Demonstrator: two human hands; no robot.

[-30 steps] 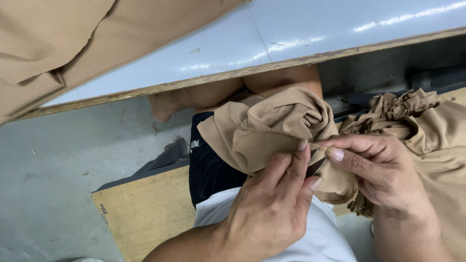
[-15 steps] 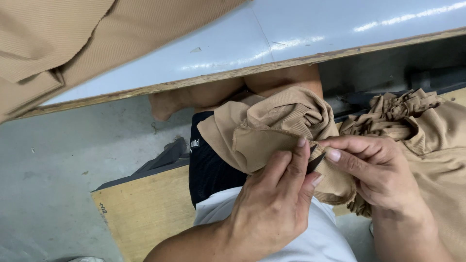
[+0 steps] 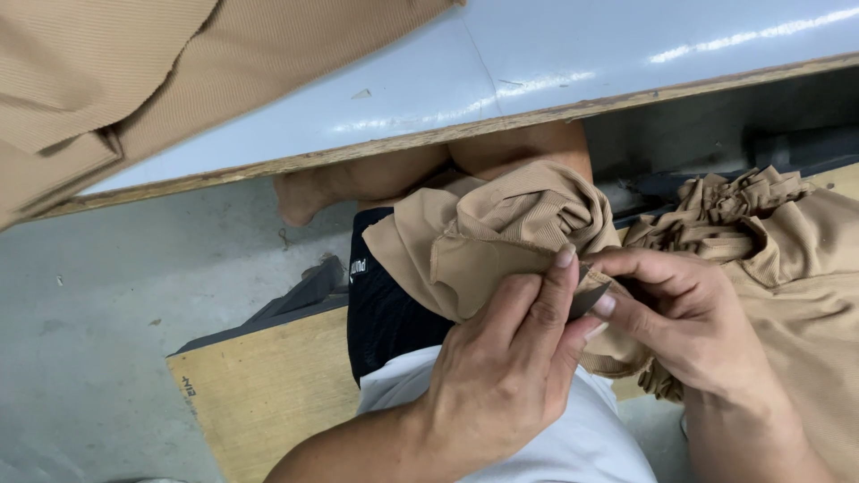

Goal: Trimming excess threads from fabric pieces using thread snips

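A bunched tan ribbed garment (image 3: 501,228) lies over my lap. My left hand (image 3: 501,376) pinches its near edge between thumb and fingers. My right hand (image 3: 680,322) grips the same edge just to the right, fingertips meeting my left hand's. A small dark piece (image 3: 589,300) shows between the fingertips of both hands; what it is I cannot tell. The fabric runs on to the right into a gathered, ruffled heap (image 3: 734,210).
A pale blue-grey table (image 3: 537,63) with a worn wooden edge crosses the top, with more tan ribbed cloth (image 3: 107,80) on its left. I sit on a wooden board (image 3: 259,385). Grey concrete floor (image 3: 98,304) lies to the left. My bare knees are under the table.
Both hands stay pinched on the garment's edge. The fingertips have shifted only slightly.
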